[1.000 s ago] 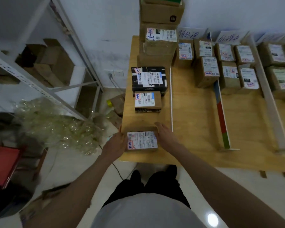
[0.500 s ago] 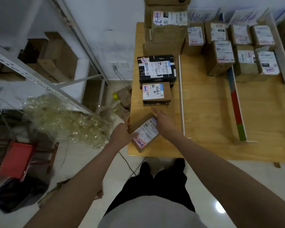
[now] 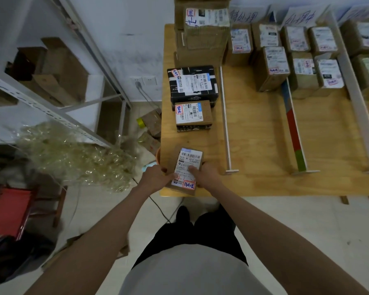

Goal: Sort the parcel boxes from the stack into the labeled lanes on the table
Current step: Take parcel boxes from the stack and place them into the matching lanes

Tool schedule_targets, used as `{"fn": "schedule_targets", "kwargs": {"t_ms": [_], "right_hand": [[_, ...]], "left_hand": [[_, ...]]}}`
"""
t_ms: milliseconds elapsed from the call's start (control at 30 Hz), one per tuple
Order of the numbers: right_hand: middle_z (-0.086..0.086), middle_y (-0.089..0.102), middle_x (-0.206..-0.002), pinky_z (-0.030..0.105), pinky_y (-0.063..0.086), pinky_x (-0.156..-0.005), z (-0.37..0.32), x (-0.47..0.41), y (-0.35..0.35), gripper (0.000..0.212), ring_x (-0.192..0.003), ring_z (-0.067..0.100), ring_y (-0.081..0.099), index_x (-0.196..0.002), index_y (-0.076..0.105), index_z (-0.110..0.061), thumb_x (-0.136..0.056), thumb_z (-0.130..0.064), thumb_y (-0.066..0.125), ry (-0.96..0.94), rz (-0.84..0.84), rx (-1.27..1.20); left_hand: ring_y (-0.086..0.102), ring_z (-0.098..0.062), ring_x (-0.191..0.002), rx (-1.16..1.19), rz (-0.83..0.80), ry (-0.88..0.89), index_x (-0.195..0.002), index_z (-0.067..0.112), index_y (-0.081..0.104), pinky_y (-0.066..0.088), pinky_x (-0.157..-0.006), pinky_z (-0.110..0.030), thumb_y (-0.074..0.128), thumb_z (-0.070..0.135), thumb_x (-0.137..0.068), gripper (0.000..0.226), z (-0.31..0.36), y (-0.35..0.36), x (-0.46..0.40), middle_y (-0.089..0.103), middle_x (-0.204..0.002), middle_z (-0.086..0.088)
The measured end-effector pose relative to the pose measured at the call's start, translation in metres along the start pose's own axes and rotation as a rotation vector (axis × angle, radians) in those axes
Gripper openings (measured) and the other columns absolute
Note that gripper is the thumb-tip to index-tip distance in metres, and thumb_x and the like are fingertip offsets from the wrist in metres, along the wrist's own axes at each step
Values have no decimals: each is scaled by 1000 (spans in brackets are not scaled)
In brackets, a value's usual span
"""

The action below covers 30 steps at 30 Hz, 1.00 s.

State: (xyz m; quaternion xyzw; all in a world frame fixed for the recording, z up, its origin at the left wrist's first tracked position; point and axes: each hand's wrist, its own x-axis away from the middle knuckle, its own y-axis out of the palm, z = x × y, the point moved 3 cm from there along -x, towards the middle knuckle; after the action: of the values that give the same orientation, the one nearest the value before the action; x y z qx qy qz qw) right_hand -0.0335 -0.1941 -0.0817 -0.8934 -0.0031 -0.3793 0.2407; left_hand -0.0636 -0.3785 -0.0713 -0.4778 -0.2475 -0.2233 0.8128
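One head-worn wide-angle camera looks steeply down and forward from above the person's torso — the wooden table (image 3: 264, 145) fills the right and far side, the metal shelving (image 3: 51, 99) the left, floor nearest.

The person wears a plain light grey top (image 3: 190, 271) without print or markings, filling the view at 6 o'clock. Below its hem come black shorts or trousers (image 3: 200, 228), and black shoes (image 3: 182, 211) show on the pale floor toward 12 o'clock from there. Both forearms are bare, with no sleeves in view. The left hand (image 3: 156, 177) and right hand (image 3: 207, 175) are ungloved; no watch, ring or band shows.
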Motion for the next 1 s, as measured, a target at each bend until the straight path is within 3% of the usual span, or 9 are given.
{"fn": "schedule_targets", "kwargs": {"t_ms": [100, 200, 267, 433, 600, 767, 1000], "right_hand": [[11, 70, -115, 44, 58, -85, -9, 1, 0, 34, -100, 27, 69, -116, 67, -5, -95, -31, 60, 22, -16, -21], [9, 71, -112, 40, 59, -83, -21, 6, -10, 31, -97, 24, 70, -117, 65, -8, -96, -29, 60, 22, -29, -33], [10, 71, -113, 43, 59, -85, -31, 8, -22, 30, -98, 25, 70, -117, 64, -9, -97, -31, 59, 10, -40, -31], [5, 68, -111, 39, 57, -85, -62, 24, -66, 31, -102, 28, 68, -117, 64, -5, -98, -29, 57, -70, 12, -34], [14, 71, -109, 40, 59, -82, -77, 36, -120, 32, -94, 27, 71, -115, 63, -2, -96, -27, 61, -95, 145, -86], [9, 72, -102, 32, 59, -65, -69, 47, -169, 26, -86, 21, 72, -112, 61, -6, -95, -25, 63, -71, 275, -213], [0, 69, -89, 30, 58, -64, -49, 39, -222, 19, -76, 14, 68, -104, 62, -11, -94, -27, 64, -67, 401, -263]], "left_hand": [[66, -22, -83, -52, -18, 18, -98, 6, 72, 53, -75, -36, 61, 54, -89, 50, 1, -2, 2, 72, -93, -9], [64, -22, -69, -115, 27, 36, -78, 9, 68, 48, -61, -33, 41, 59, -96, 61, 7, -16, 9, 66, -71, -7], [62, -22, -69, -177, 104, 87, -72, 13, 61, 44, -61, -31, 31, 57, -100, 60, 15, -32, 12, 62, -68, -3], [61, -25, -99, -441, 382, 271, -111, 18, 61, 47, -75, -35, 22, 53, -101, 53, 43, -82, 11, 61, -114, -8], [50, -25, -127, -589, 487, 391, -139, 17, 47, 40, -107, -43, 25, 50, -102, 54, 88, -111, 10, 51, -140, -9], [38, -27, -138, -621, 467, 482, -148, 11, 37, 30, -116, -42, 24, 50, -103, 61, 136, -112, 4, 39, -152, -12], [36, -28, -139, -631, 447, 537, -149, 11, 35, 28, -116, -41, 24, 49, -103, 61, 188, -104, -14, 37, -153, -11]]}}
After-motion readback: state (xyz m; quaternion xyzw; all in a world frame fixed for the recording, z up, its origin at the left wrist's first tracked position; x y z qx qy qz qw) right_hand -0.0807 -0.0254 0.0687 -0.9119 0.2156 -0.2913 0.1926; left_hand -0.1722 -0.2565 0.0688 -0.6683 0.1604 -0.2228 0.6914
